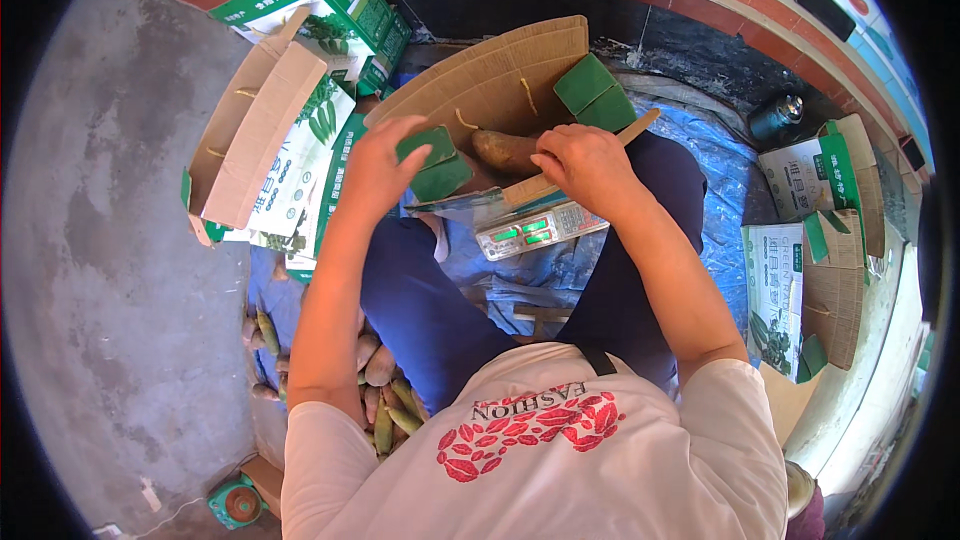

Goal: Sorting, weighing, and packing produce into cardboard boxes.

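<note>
An open cardboard box with green flaps rests on a small weighing scale in front of my knees. One brown root vegetable lies inside it. My left hand holds the box's left green flap. My right hand rests on the box's near right edge, fingers curled beside the vegetable. I cannot tell whether the right hand grips anything.
Flat and folded green-and-white cartons lie at the upper left and at the right. A pile of brown and green root vegetables sits by my left leg. Blue tarp covers the ground. A dark canister stands upper right.
</note>
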Tool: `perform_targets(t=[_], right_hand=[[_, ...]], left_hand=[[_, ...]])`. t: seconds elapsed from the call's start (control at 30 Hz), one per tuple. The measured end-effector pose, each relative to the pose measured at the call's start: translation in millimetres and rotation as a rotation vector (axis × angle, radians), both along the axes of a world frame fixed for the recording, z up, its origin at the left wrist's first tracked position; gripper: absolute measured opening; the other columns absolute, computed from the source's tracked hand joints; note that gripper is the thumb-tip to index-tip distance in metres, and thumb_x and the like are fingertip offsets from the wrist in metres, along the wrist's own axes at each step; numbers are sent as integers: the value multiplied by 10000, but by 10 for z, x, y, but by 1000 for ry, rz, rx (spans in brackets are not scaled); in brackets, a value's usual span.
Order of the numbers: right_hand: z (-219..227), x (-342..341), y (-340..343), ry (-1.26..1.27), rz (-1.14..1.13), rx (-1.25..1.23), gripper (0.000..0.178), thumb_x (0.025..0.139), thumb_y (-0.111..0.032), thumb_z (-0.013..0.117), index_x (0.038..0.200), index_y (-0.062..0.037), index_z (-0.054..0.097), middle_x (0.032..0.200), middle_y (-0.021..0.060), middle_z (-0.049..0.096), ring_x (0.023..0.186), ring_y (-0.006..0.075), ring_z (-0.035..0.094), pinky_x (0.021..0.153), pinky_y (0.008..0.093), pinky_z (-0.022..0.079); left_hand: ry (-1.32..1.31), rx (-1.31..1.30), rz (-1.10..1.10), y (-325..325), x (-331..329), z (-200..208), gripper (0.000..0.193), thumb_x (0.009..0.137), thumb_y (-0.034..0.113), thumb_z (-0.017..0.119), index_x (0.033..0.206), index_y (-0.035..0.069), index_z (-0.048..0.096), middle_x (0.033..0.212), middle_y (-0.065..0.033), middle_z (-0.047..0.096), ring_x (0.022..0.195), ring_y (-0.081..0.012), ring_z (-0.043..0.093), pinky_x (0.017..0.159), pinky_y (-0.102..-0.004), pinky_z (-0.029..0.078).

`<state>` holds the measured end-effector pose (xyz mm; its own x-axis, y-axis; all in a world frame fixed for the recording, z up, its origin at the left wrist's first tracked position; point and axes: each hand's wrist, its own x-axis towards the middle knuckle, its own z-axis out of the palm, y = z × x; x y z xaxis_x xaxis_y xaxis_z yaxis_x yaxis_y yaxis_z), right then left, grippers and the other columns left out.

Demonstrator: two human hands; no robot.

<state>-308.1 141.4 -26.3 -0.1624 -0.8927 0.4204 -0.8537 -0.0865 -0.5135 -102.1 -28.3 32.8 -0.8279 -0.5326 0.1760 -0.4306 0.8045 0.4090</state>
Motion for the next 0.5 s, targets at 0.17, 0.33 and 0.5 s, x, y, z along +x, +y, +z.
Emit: perform_targets(t=[0.17, 0.33, 0.5], right_hand=[[0, -2, -9, -18, -10, -39, 106, 788, -144, 630, 770, -44, 599, 735, 93, 596, 725, 295, 590, 651, 391, 469], [29, 11, -52, -60, -16, -178, 100, 779, -136, 630, 748, -50, 588, 713, 95, 581, 706, 290, 582, 628, 388, 465], [34, -4, -18, -37, -51, -161, 86, 779, -95, 646, 805, -19, 613, 780, 110, 619, 732, 294, 605, 643, 360, 480]], left_hand=[[249, -66, 249, -35, 668, -36, 256, 761, 82, 670, 1011, 41, 631, 1024, -134, 637, 966, -288, 604, 840, -344, 459], [223, 11, 528, 116, 1451, -269, 219, 792, 89, 652, 997, 15, 631, 1008, -153, 637, 963, -279, 607, 847, -336, 452], [87, 42, 649, 392, 2082, -926, 209, 801, 100, 631, 986, 3, 634, 984, -185, 635, 931, -304, 609, 826, -352, 460]])
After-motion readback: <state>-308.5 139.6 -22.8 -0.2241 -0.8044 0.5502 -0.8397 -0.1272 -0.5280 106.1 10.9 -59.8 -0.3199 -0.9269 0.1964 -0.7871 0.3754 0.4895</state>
